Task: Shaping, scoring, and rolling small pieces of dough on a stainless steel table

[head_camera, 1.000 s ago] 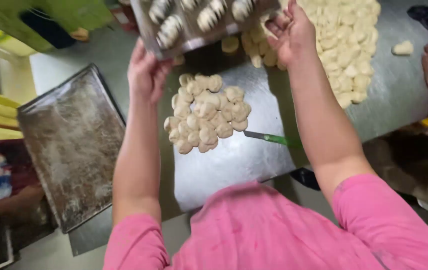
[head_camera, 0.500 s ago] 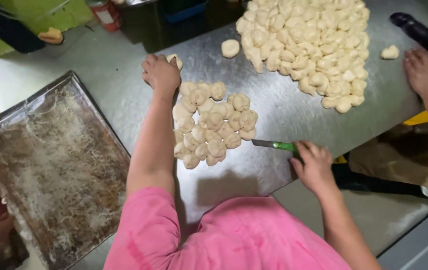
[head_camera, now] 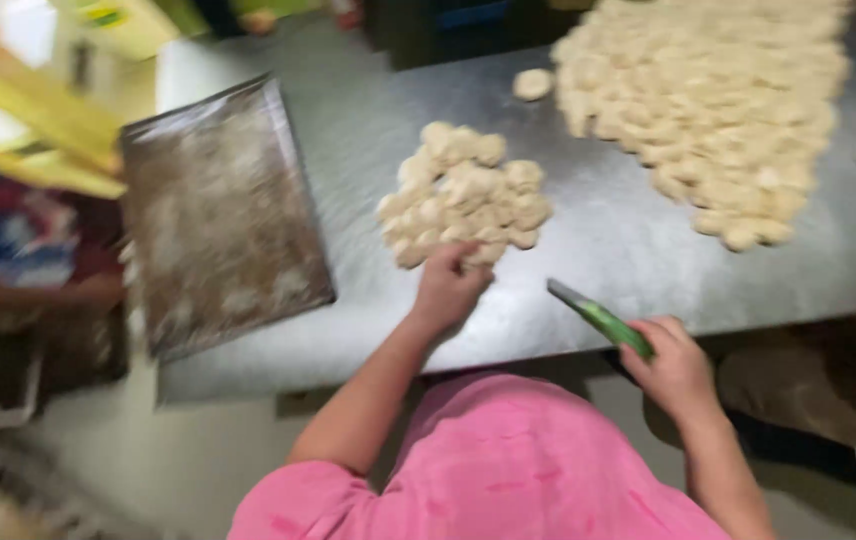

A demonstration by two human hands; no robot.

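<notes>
hands at the small dough pile (head_camera: pixel 466 195), knife (head_camera: pixel 600 319) in right hand, frame blurred.
landmark = small dough pile, mid steel worktop (head_camera: pixel 608 250). left of it: dark floured baking tray (head_camera: pixel 218 215), lying flat, apart from the pile, its left part over the worktop edge. left hand (head_camera: pixel 448 288) sits at the pile's near edge, fingers curled down onto the closest dough pieces; blur hides whether the grip is clenched on a piece or just touching. right of and nearer than the pile: green-handled knife, blade pointing up-left toward the pile, not touching it. right hand (head_camera: pixel 676 368) grip is clenched round the knife handle at the worktop's near edge. far right of the pile: large dough heap (head_camera: pixel 718 95), well apart, with two stray pieces lying beside it.
</notes>
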